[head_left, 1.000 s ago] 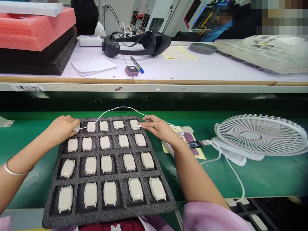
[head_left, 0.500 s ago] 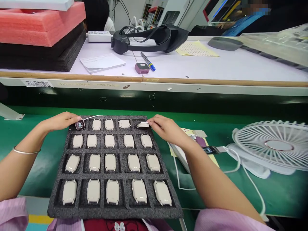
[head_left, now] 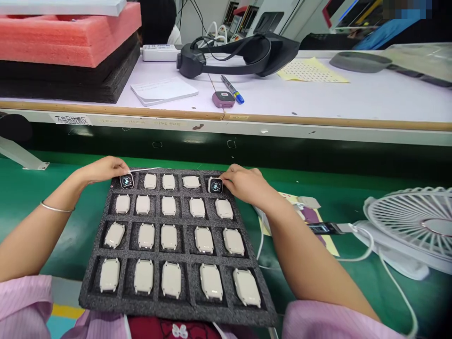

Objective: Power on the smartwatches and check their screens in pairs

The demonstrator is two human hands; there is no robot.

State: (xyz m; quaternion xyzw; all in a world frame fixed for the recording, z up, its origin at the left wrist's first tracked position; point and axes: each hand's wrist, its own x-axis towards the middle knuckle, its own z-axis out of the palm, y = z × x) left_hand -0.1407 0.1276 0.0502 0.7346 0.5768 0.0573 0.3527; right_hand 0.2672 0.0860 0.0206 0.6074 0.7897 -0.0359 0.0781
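A dark grey foam tray (head_left: 178, 308) lies in front of me, with rows of beige smartwatch bodies face down in its compartments. At its far left corner my left hand (head_left: 106, 169) pinches a smartwatch (head_left: 126, 181) with a lit screen; a white cable runs beside it. My right hand (head_left: 247, 183) is closed on the edge of another smartwatch (head_left: 215, 185) at the far right compartment. That watch faces up, its screen lit. One watch body (head_left: 191, 181) in the back row lies sideways, unlike the others.
A white fan (head_left: 409, 226) stands at the right, near a cabled black device (head_left: 323, 229) on yellow paper. On the shelf are a black headset (head_left: 233, 66), a purple device (head_left: 223, 99), a marker (head_left: 233, 89), a notepad (head_left: 164, 90) and stacked pink foam (head_left: 95, 42).
The watch in my right hand has turned from edge-on to face up, showing its lit screen. My left hand keeps its hold. The whole view has shifted, with things appearing further right.
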